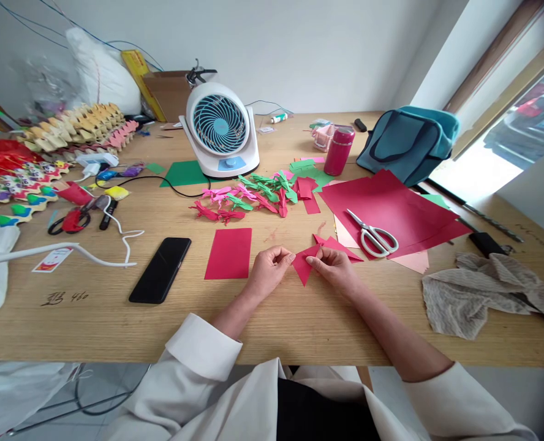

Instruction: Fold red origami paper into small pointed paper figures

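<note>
Between my two hands is a small piece of folded red paper (303, 269), its point hanging downward above the table. My left hand (272, 266) pinches its left corner between thumb and fingertips. On the other side, my right hand (334, 267) grips the upper right part with thumb and fingers closed. Just behind my right hand lie more folded red paper pieces (340, 246). A flat red paper rectangle (228, 253) rests to the left of my left hand. Farther back is a pile of folded green, pink and red paper shapes (253, 195).
White-handled scissors (378, 241) lie on large red sheets (391, 208) at right, near a grey cloth (465, 294). A black phone (160, 270) is at left. Behind stand a white fan (223, 128), a red flask (339, 151) and a blue bag (405, 144).
</note>
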